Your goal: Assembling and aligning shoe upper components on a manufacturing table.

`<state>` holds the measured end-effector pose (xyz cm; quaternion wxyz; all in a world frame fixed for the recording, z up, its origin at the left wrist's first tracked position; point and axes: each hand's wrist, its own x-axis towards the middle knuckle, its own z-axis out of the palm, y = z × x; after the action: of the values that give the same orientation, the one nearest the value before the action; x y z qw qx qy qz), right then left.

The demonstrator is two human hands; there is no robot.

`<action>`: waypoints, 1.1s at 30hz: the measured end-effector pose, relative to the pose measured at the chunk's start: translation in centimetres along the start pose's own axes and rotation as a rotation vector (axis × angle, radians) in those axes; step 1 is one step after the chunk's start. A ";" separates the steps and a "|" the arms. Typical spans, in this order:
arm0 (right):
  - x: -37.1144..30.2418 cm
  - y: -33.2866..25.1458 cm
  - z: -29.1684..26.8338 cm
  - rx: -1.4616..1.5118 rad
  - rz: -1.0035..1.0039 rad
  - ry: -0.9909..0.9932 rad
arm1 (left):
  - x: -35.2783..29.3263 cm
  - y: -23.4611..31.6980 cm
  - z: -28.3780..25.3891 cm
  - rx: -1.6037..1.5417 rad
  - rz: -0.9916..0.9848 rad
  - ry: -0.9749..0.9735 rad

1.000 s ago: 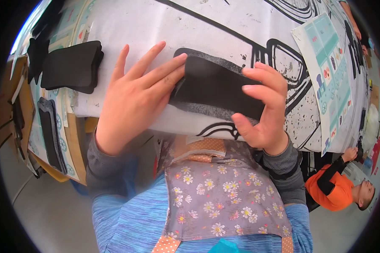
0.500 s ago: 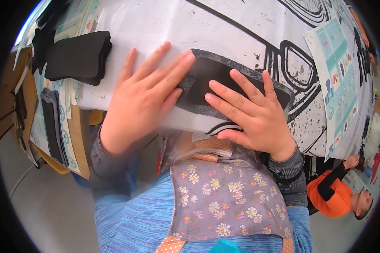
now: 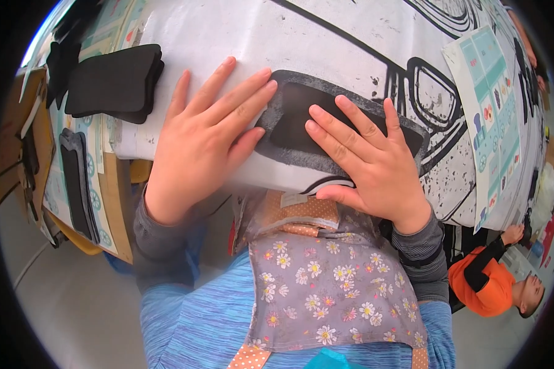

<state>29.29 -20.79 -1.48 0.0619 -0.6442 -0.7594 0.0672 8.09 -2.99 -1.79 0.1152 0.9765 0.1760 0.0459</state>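
Note:
A flat black piece (image 3: pixel 297 117) with a mottled grey border (image 3: pixel 317 161) lies on the white table covering (image 3: pixel 252 37), near its front edge. My left hand (image 3: pixel 206 138) is open, palm down, its fingers apart. Its index fingertip and thumb are at the left end of the grey border; the other fingers are over the white covering. My right hand (image 3: pixel 375 166) also lies open across the right part of the black piece, hiding some of it. Its thumb points left past the border's lower edge. Neither hand grasps anything.
Stacked black pads (image 3: pixel 112 83) sit to the left, above a narrow dark strip piece (image 3: pixel 77 181) on a side board. A pale printed sheet (image 3: pixel 489 117) lies at the right. Beyond it, at the lower right, is a person in an orange top (image 3: pixel 483 289).
My left hand has slid a little to the left, away from the black piece, uncovering more of its left end. My right hand has shifted only slightly and stays over the piece.

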 end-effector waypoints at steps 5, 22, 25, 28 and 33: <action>0.1 -0.1 -0.1 0.004 0.016 -0.016 | 0.0 0.2 0.2 0.037 -0.032 0.077; -0.5 0.0 0.1 -0.166 0.019 -0.073 | 0.5 8.7 1.2 -0.200 0.132 0.155; -0.5 -0.5 0.1 0.025 0.085 -0.002 | 1.5 8.4 3.6 -0.247 0.064 0.156; -2.1 -1.6 -0.1 0.082 0.186 0.025 | 0.8 7.3 3.5 -0.112 0.002 0.149; -8.0 -2.1 0.0 -0.062 0.485 0.038 | 1.0 8.1 2.4 0.086 -0.032 0.135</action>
<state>28.57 -28.99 -1.21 0.0386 -0.8105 -0.5828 0.0447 12.05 -10.46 -2.10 0.0615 0.9724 0.2006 0.1019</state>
